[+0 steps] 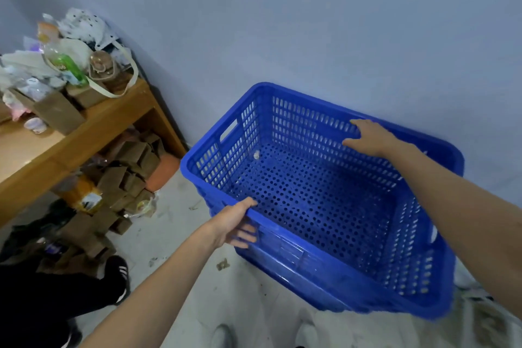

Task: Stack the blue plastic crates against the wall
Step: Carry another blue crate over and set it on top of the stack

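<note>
Arms reach forward: left grip [236, 224] clutches the blue crate's [319, 200] near rim, right grip [367, 137] clasps its far rim.

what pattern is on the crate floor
Rows of small round holes across the blue crate floor, head view.

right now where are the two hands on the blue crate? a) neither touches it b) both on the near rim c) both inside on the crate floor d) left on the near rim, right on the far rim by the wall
d: the left hand has its grip on the near rim of the blue crate, while the right hand rests on the far rim next to the wall.
</note>
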`<state>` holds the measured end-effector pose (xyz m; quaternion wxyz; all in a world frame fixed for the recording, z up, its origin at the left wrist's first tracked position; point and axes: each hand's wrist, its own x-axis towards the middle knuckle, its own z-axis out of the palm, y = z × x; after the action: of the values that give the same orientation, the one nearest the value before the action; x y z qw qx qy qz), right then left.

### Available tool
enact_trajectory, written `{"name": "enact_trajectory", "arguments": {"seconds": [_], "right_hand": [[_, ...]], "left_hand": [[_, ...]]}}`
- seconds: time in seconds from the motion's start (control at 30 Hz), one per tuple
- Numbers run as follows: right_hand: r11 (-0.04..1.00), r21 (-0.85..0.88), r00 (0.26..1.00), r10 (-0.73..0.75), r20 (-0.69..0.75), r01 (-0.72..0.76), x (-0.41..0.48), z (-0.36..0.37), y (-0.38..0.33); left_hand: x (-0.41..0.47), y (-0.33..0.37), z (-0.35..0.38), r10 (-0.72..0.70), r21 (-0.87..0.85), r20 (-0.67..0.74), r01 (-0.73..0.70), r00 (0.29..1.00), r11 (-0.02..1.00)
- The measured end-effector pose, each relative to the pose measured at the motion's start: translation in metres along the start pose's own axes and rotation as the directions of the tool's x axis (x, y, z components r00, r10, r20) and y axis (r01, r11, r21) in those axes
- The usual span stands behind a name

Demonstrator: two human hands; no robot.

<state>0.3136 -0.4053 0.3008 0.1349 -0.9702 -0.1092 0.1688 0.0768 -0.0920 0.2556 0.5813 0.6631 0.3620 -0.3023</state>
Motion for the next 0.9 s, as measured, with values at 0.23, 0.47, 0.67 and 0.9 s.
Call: {"name": "enact_trajectory", "arguments": {"seconds": [0.23, 0.47, 0.67, 0.9], "right_hand": [[0.999, -0.034, 1.000, 0.019, -0.018, -0.020, -0.072, 0.024, -0.052], [0.984, 0.038, 0.983, 0.178, -0.048, -0.176, -0.158, 0.051, -0.113], [0.957, 0.054, 0.958, 0.285, 0.026, -0.286, -0.219, 0.090, -0.136], [0.924, 0.039, 0.923, 0.378, 0.070, -0.381, -0.256, 0.117, -0.121]], "left_hand": [[0.000, 0.004, -0.015, 0.025, 0.216, 0.107, -0.048, 0.994, 0.975], [-0.009, 0.013, -0.045, -0.014, 0.501, 0.262, -0.123, 0.965, 0.857], [-0.031, 0.016, -0.046, 0.095, 0.629, 0.334, -0.297, 0.938, 0.718], [-0.044, 0.037, -0.034, 0.703, 0.721, 0.318, -0.644, 0.636, 0.255]]}}
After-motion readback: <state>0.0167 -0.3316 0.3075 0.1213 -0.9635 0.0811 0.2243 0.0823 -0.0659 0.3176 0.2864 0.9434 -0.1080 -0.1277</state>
